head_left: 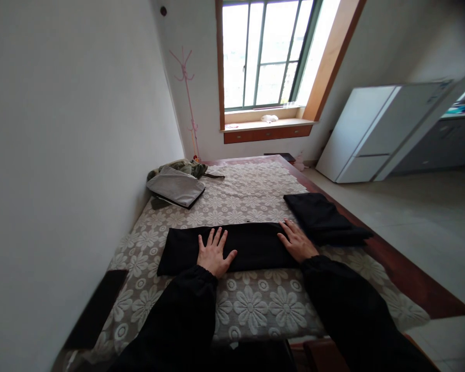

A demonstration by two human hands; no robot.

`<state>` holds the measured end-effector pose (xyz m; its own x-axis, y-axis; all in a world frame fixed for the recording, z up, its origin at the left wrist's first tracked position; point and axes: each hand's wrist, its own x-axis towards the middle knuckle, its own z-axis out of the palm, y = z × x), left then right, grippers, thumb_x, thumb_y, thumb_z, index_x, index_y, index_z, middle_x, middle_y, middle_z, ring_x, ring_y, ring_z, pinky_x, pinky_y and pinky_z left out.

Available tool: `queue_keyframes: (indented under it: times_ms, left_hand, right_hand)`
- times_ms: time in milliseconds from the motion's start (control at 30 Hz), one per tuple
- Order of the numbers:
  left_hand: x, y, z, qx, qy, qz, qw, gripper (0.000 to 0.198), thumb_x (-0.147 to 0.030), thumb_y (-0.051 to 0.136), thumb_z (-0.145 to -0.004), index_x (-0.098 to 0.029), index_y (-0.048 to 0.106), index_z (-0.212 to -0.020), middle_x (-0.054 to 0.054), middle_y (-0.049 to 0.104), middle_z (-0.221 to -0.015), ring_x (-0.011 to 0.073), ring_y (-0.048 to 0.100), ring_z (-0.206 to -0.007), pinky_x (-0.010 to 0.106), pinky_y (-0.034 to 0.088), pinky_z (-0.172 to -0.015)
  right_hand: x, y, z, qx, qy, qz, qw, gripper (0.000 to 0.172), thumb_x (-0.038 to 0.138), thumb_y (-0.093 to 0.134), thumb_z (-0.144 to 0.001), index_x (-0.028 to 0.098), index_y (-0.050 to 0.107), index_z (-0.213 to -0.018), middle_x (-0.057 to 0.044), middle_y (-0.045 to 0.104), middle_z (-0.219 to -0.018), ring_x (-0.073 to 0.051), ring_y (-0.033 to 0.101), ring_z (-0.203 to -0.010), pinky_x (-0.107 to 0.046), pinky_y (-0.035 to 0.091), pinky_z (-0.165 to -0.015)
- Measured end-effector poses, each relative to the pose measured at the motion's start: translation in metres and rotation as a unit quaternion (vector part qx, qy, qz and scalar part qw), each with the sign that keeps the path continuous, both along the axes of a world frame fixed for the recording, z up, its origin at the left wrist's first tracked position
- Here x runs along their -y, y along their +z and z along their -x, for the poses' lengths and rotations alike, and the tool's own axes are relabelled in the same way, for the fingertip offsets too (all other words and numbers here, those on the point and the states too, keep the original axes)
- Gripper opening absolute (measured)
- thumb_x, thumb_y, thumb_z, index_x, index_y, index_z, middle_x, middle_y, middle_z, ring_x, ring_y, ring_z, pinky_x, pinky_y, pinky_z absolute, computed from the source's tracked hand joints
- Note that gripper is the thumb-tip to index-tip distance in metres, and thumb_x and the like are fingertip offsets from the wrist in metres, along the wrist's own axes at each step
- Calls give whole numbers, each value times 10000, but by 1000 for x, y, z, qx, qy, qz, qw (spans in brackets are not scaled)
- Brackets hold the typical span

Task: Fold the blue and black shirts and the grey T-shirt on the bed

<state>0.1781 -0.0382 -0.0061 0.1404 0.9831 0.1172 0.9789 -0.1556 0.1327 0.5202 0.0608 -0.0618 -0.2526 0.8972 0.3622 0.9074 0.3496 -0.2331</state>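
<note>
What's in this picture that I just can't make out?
Head view: black cloth beneath the left hand and right hand, covered by them.
Head view: scene beyond the window, washed out by glare.
Head view: rest of the gray cabinet, cut off by the right edge.

Honestly, I can't read any text on my end of the feed. Closest I've got is some small bluish marks (436, 92) up near the top corner of the white fridge (375, 121), way too tiny and blurry for me to make out, sorry.
</note>
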Motion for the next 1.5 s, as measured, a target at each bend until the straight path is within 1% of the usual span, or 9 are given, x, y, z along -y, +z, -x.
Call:
queue_keyframes:
  times_ms: [267,333,533,633,767,967,1233,1400,1500]
  left_hand:
    - [2,1,9,-12,-42,-28,999,748,-657,301,-990,-231,315,-1604,55,287,-1684,295,224,-1554,549,216,-1259]
    - [2,-1,8,-10,-48,-28,998,749,-650,295,-994,-222,304,-1608,53,275,-1688,295,201,-1562,558,200,-1264]
    - [0,0,9,-4,-21,1,1000,774,-682,334,-971,-278,243,-1626,48,210,-1704,352,129,-1574,704,120,-1230]
    - [-1,4,19,-2,-21,22,1000,823,-726,341,-949,-272,238,-1627,47,194,-1707,330,117,-1579,655,125,-1251]
    - [-2,7,48,-1,-27,29,999,847,-749,349,-938,-264,248,-1624,44,214,-1701,304,152,-1576,596,146,-1268]
    - [3,8,83,-10,-36,15,999,791,-667,375,-976,-213,273,-1615,58,272,-1686,269,199,-1568,506,199,-1273]
    - [8,9,91,-14,-89,3,996,736,-620,412,-985,-254,287,-1611,31,299,-1678,295,203,-1564,519,203,-1267]
    - [9,8,90,-19,-68,-14,997,784,-620,424,-977,-219,242,-1625,48,266,-1690,315,168,-1571,523,219,-1262]
    - [10,7,88,-22,-61,-19,998,796,-624,418,-975,-195,247,-1624,66,279,-1685,303,169,-1572,512,226,-1263]
  right_hand:
    - [-1,0,-1,6,2,-3,1000,600,473,330,-1021,144,491,-1496,-135,392,-1611,-299,364,-1486,-469,333,-1234]
    - [-1,0,0,5,2,-6,1000,597,473,334,-1020,152,489,-1500,-130,391,-1613,-301,367,-1484,-476,341,-1230]
    - [0,2,-1,8,2,-7,1000,598,475,335,-1023,147,495,-1496,-134,396,-1609,-302,369,-1484,-475,346,-1228]
    - [0,3,0,10,5,-4,1000,606,477,323,-1028,129,495,-1494,-147,395,-1608,-302,364,-1486,-476,344,-1229]
    - [1,3,0,3,6,-6,1000,594,472,317,-1030,158,484,-1506,-129,387,-1616,-299,356,-1491,-492,344,-1228]
    - [1,3,0,3,6,0,1000,593,465,336,-1029,143,487,-1503,-128,365,-1628,-295,345,-1497,-467,322,-1243]
    - [2,5,2,15,3,3,1000,599,461,324,-1031,121,496,-1493,-141,358,-1630,-304,323,-1505,-479,319,-1241]
    - [8,14,4,24,0,-20,1000,578,445,382,-1020,188,460,-1532,-89,344,-1644,-320,263,-1530,-546,275,-1245]
    - [14,25,6,39,46,-29,998,586,428,428,-1011,237,421,-1565,-42,308,-1662,-306,214,-1547,-559,246,-1254]
